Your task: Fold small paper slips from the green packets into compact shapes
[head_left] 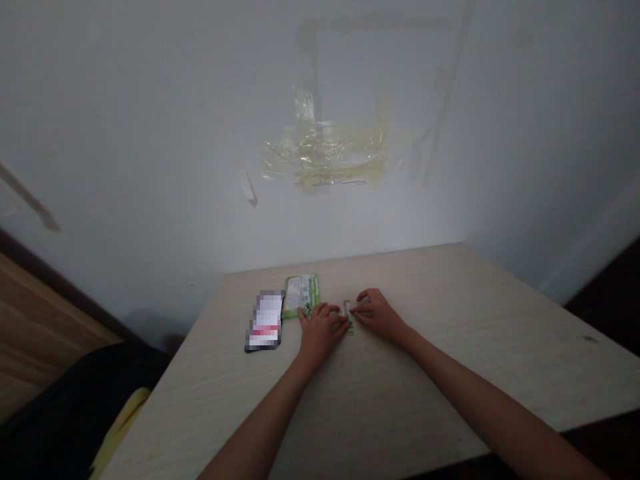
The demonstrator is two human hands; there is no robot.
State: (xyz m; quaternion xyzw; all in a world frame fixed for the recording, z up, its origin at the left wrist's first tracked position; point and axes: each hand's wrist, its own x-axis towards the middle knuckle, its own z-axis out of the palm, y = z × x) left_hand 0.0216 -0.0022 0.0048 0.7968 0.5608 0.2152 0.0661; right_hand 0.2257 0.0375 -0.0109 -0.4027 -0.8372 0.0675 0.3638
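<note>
A small, narrow green-and-white strip lies on the table between my two hands. Its exact kind is too small to make out. My left hand rests palm down, its fingers spread and the fingertips on the strip's left side. The left thumb reaches towards the lower edge of a flat green-and-white printed packet. From the right, my right hand pinches at the strip's right edge with thumb and fingertips, while its index finger arches above. Fingers partly cover the strip.
A phone with a blurred-out screen lies left of the packet. The pale wooden table meets a white wall bearing old clear tape. Dark and yellow cloth sits beyond the table's left edge.
</note>
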